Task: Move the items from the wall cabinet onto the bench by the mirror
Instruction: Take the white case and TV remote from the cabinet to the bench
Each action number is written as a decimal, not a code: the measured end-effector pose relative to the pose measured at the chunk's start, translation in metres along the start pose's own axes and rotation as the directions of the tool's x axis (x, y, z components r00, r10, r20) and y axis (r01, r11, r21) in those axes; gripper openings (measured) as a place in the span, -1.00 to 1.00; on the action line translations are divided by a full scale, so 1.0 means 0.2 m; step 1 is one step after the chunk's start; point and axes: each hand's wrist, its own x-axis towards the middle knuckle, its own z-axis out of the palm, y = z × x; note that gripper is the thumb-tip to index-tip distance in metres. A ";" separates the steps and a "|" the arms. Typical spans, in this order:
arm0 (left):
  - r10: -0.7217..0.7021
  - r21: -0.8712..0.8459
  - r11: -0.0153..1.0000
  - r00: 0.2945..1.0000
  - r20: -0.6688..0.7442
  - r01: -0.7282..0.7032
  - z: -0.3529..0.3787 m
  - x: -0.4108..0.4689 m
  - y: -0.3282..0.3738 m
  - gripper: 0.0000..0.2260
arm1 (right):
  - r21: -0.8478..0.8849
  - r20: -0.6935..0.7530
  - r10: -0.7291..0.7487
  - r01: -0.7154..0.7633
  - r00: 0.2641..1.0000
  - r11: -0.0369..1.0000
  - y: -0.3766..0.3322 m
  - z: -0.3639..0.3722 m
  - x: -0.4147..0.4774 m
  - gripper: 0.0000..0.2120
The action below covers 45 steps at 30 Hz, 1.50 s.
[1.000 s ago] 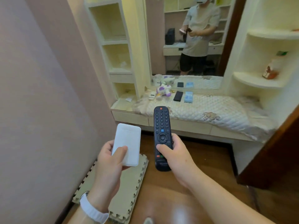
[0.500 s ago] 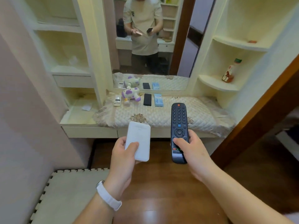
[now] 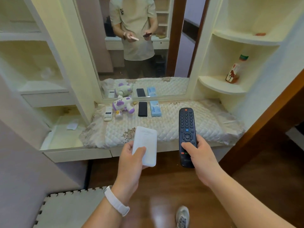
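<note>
Left hand (image 3: 130, 163) grip wrapped round white power bank (image 3: 145, 146) | right hand (image 3: 199, 159) grip clamping black TV remote (image 3: 187, 129), both held over counter (image 3: 172, 127) front edge | far: white remote (image 3: 108, 113), purple-white toy (image 3: 122, 105), black case (image 3: 142, 109), blue box (image 3: 155, 108) along mirror (image 3: 139, 46)

Sauce bottle (image 3: 234, 72), upright on the lower right corner shelf (image 3: 218, 85). Foam puzzle mat (image 3: 65, 209) on wooden floor (image 3: 164, 186). Paper scrap (image 3: 72, 126) in left alcove.

White slab (image 3: 145, 146), black remote (image 3: 187, 135) held above quilted bench (image 3: 166, 127).
</note>
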 end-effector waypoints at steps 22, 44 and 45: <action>-0.056 0.173 0.981 0.985 -0.163 0.084 0.98 0.98 0.01 -0.84 | 0.058 0.029 0.203 -0.204 0.979 0.977 0.08 -0.61 1.38 -0.85; -0.429 0.229 0.871 0.900 -0.072 0.434 1.17 2.24 -0.44 -0.77 | -0.334 -0.060 0.490 -0.480 0.870 0.811 0.29 -0.34 2.41 -0.82; -0.446 0.224 0.864 0.892 -0.076 0.451 1.17 2.28 -0.46 -0.77 | -0.334 -0.059 0.497 -0.486 0.866 0.808 0.30 -0.31 2.45 -0.83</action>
